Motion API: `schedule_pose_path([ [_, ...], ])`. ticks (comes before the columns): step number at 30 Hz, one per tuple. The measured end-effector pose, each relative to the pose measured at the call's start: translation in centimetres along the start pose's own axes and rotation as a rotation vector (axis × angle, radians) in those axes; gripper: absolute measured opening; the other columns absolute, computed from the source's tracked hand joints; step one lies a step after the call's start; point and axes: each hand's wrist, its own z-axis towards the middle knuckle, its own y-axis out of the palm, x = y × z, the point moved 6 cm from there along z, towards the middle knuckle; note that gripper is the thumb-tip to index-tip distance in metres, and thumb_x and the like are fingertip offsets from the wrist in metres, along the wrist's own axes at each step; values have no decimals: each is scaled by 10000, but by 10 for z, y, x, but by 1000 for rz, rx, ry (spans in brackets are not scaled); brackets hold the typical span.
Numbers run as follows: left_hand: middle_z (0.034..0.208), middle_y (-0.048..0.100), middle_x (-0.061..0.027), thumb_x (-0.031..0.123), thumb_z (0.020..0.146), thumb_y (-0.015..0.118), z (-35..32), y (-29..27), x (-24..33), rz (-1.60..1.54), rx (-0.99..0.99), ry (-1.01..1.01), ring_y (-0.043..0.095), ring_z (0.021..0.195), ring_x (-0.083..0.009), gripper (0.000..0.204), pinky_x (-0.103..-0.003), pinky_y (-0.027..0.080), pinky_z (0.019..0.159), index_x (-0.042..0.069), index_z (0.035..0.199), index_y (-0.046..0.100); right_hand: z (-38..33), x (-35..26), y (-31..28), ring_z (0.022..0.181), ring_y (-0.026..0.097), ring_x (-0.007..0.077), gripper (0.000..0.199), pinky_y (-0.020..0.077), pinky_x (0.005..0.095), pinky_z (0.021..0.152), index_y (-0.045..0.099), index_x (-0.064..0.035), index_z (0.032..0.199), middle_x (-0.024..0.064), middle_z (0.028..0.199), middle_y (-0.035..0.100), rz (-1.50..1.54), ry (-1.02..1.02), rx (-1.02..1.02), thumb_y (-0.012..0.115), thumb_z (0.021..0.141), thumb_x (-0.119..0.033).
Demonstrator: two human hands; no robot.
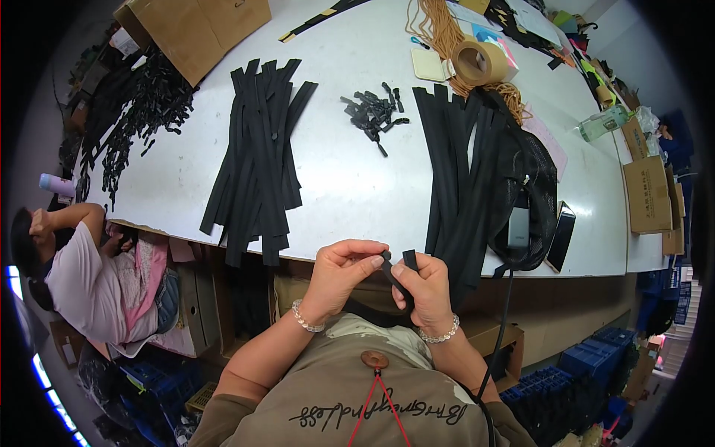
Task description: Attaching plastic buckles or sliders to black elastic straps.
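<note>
Just past the table's near edge, my left hand (344, 274) pinches a small black piece between thumb and fingertips. My right hand (424, 289) is closed round a black fabric strip (410, 259), one end of which sticks up above the thumb. Between the two hands a dark length (390, 274) runs from the left fingertips to the right thumb; how it joins the small piece is too fine to tell. A pile of black strips (261, 156) lies on the left, and another pile of strips (450, 171) on the right. Small black pieces (370, 112) are heaped between them.
On the white table (350, 194) stand a cardboard box (197, 33), a tape roll (479, 62) and a glass bottle (605, 123). A black mesh bag (532, 171) holds a cabled grey device (518, 227) beside a phone (561, 237). Another person (104, 279) sits at left near dangling black pieces (149, 104).
</note>
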Motion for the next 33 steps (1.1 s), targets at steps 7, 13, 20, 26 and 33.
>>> schedule_pose_path([
  [7, 1004, 641, -87, -56, 814, 610, -3, 1, 5, 106, -41, 111, 593, 885, -95, 218, -220, 501, 777, -29, 1030, 617, -2, 2, 2, 405, 454, 79, 129, 339, 199, 355, 552, -3, 728, 28, 543, 512, 20, -20, 12, 566, 841, -63],
  [13, 1076, 622, -123, -76, 808, 600, -4, 8, 13, 80, -17, 104, 603, 919, -128, 268, -235, 497, 806, -43, 1074, 596, -2, 4, 4, 404, 447, 70, 127, 322, 192, 347, 571, 10, 759, 27, 556, 519, 41, -18, -11, 566, 852, -76],
  [20, 1049, 637, -100, -44, 810, 616, -4, 7, 10, 205, -44, 63, 599, 888, -109, 222, -219, 502, 762, 0, 1024, 658, -2, 2, 3, 377, 413, 58, 148, 292, 188, 330, 569, 16, 740, 15, 534, 505, 10, -6, 11, 562, 857, -74],
  [26, 948, 654, -70, -48, 801, 622, -10, 10, 20, 383, -41, 253, 597, 819, -83, 205, -193, 493, 701, 10, 990, 675, -4, 1, 0, 357, 370, 49, 169, 268, 190, 332, 524, 1, 679, 16, 514, 482, -52, -67, 27, 543, 841, -42],
  [33, 920, 654, -73, -69, 785, 612, -12, 10, 23, 452, -41, 341, 594, 778, -74, 220, -185, 491, 652, 3, 983, 674, -6, -1, 1, 359, 372, 36, 156, 264, 185, 333, 536, -3, 668, -3, 506, 482, -18, -83, 17, 544, 823, -14],
])
